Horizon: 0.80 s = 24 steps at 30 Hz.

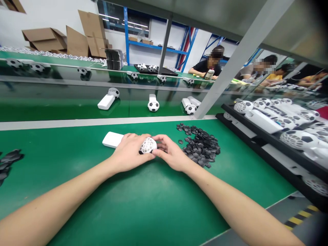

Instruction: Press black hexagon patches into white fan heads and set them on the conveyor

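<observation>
A white device with a round football-patterned head [148,145] lies near the middle of the green table. Its flat white handle sticks out to the left, beyond my left hand [130,150], whose fingers wrap over the device just left of the head. My right hand [169,150] touches the head's right side, thumb and forefinger curled against it. Whether a small part is between those fingertips cannot be made out. Right of my right hand lies a pile of small black pieces [203,145]. The head shows white lattice with some black at its lower left edge.
Larger black pieces [10,160] lie at the far left. Stacked black trays [246,126] of similar devices stand at the right. Behind a pale strip [77,123], a green belt [133,111] carries several devices. A slanted metal post [225,73] rises right of centre. People sit beyond.
</observation>
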Motion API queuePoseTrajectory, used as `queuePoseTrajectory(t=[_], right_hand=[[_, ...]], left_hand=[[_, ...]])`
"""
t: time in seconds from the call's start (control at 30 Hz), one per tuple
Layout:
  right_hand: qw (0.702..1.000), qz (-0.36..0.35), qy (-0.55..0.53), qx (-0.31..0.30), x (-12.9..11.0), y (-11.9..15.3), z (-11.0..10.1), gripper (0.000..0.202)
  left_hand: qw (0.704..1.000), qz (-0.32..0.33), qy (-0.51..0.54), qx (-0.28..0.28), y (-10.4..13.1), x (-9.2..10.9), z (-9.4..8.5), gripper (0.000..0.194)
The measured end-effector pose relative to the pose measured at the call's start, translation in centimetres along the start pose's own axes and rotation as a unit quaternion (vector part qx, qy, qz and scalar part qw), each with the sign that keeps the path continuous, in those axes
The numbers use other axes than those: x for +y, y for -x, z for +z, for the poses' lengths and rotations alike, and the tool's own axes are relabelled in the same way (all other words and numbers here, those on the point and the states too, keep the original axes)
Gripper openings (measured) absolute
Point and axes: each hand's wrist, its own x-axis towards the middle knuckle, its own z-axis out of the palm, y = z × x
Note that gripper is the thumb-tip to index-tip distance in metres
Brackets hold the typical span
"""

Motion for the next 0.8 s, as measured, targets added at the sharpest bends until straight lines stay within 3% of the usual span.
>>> queuePoseTrajectory(t=[0.37,0.47,0.53,0.63,0.7,0.8], right_hand=[[0.998,0.005,0.047,0.029,-0.6,0.2,0.4,0.029],[0.995,0.006,0.098,0.019,-1.2,0.0,-0.6,0.021],[0.974,0.014,0.221,0.047,-1.6,-0.1,-2.2,0.013],[0.890,0.107,0.428,0.116,-1.7,0.2,-5.2,0.012],[0.849,0.182,0.482,0.120,-1.3,0.4,-6.7,0.008],[0.848,0.219,0.473,0.098,-0.1,0.5,-7.7,0.004]], left_hand=[[1.000,0.007,0.006,0.019,0.0,0.0,0.3,0.043],[0.999,0.030,0.014,-0.002,0.1,-0.2,0.2,0.049],[0.999,0.037,0.014,-0.017,0.2,-0.1,0.4,0.062],[1.000,0.011,-0.022,0.012,0.5,0.5,0.7,0.073],[0.999,-0.003,-0.041,0.024,0.6,0.9,0.7,0.066],[1.000,0.009,-0.010,-0.026,0.8,0.7,0.2,0.060]])
